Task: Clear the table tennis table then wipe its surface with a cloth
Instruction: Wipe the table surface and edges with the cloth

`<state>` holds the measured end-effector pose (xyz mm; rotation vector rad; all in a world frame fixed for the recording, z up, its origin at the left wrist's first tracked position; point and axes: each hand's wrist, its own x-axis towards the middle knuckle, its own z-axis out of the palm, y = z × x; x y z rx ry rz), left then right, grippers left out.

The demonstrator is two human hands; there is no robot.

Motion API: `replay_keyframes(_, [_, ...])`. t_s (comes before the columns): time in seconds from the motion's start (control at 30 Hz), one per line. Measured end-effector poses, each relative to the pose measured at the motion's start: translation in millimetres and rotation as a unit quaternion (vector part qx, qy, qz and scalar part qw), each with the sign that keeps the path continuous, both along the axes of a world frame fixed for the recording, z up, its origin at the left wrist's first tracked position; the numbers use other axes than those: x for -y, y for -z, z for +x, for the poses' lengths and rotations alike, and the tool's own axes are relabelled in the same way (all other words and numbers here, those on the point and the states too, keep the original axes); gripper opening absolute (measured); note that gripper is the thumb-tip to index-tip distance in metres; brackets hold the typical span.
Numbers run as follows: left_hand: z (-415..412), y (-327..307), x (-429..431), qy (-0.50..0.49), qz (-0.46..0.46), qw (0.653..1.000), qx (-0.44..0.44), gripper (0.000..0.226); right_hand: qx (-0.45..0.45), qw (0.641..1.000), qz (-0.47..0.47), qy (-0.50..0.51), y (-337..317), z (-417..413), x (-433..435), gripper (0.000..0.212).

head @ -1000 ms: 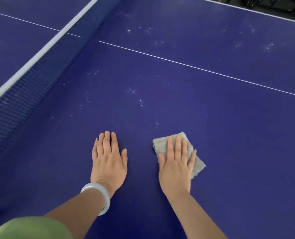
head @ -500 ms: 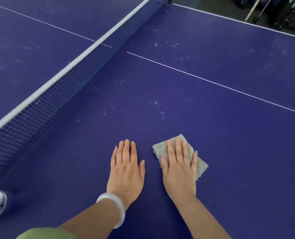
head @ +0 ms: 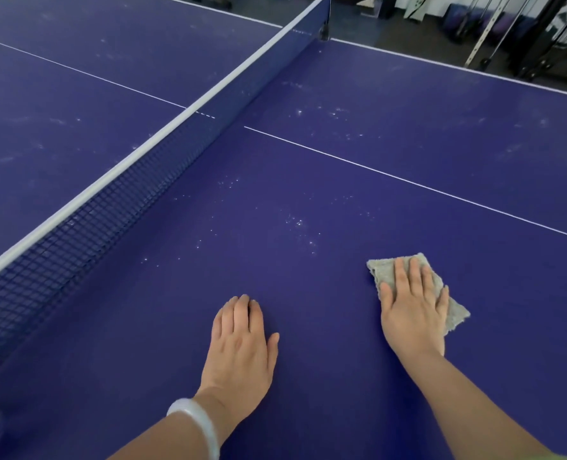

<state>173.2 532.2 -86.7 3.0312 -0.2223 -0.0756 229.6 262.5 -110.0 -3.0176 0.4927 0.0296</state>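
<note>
The grey cloth is being pressed flat against the blue table by the right hand. The fingers are being held straight and close together on top of it, with nothing curled round or pinched, so the cloth is being pinned rather than gripped. It is being kept folded into a rough oblong whose long axis is running diagonally, from its far-left corner to a near-right corner showing past the little finger. The left hand is being rested palm-down on bare table just to the left, holding nothing, with a pale bracelet being worn at the wrist. The relation that matters is being set by the white specks: they are lying ahead of the cloth and to its left, between it and the net, on the near side of the white centre line. The right hand is already on the cloth, so the next stroke is probably best made by that hand, forward and leftward. More smudges are being left unwiped beyond the line and across the net — the wiping is judged to be at an early stage. No brand or label is being shown legibly; a mark on the net's far end is too small to read.
</note>
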Motion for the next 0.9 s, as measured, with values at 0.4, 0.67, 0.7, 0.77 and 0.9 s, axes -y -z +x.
replay_keyframes(0.4, [99, 19, 19, -0.078, -0.027, 0.997, 0.013, 0.068, -0.003, 1.0, -0.002, -0.001, 2, 34, 18, 0.063])
replay_keyframes(0.67, [101, 18, 21, -0.085, -0.031, 0.996, 0.008, 0.067, -0.037, 0.981, 0.139, 0.133, -15, 160, 10, 0.057])
replay_keyframes(0.7, [101, 18, 20, -0.086, -0.033, 0.996, 0.009, 0.067, -0.041, 0.985, 0.142, 0.085, -16, 168, -5, 0.056])
replay_keyframes(0.77, [102, 17, 21, -0.089, -0.035, 0.995, 0.006, 0.067, -0.044, 0.991, 0.105, -0.065, -13, 168, -29, 0.054])
replay_keyframes(0.9, [102, 15, 22, -0.095, -0.032, 0.995, 0.005, 0.067, -0.052, 0.964, 0.029, -0.26, -2, 144, -6, 0.059])
